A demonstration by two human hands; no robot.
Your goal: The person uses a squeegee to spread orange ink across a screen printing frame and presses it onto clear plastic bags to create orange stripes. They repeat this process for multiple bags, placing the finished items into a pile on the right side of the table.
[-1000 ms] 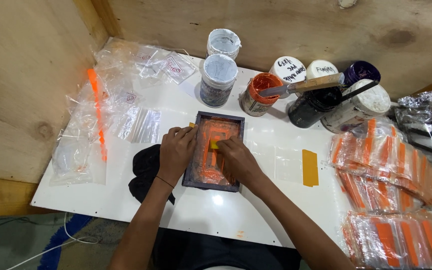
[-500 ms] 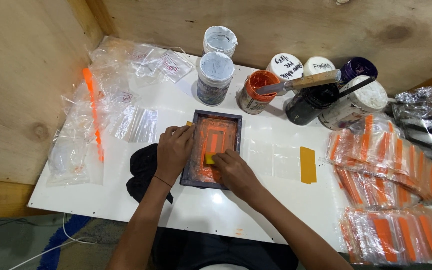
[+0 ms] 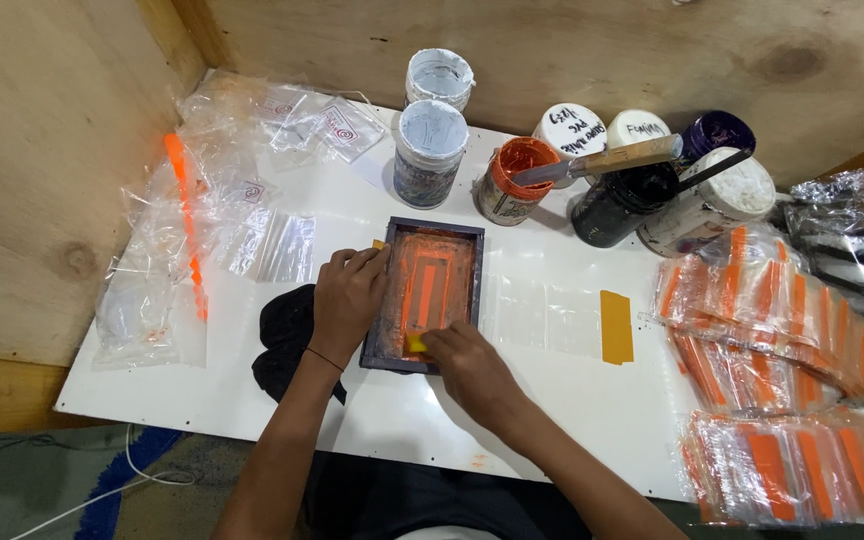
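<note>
Both hands work the dark screen frame (image 3: 426, 296): left hand (image 3: 348, 296) pressed flat on its edge, right hand (image 3: 468, 361) pinching a yellow squeegee (image 3: 416, 342).

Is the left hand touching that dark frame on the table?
Touching. The head view shows the left hand lying flat on the left edge of the dark frame, fingers overlapping its rim with no gap.

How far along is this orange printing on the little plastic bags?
Done: a large heap of bags with orange stripes lies at the right. In hand: the left hand steadies a small dark printing frame, and the right hand presses a yellow squeegee at the frame's near end. Left: a pile of mostly clear bags on the left looks unprinted, so plenty seems to remain.
</note>
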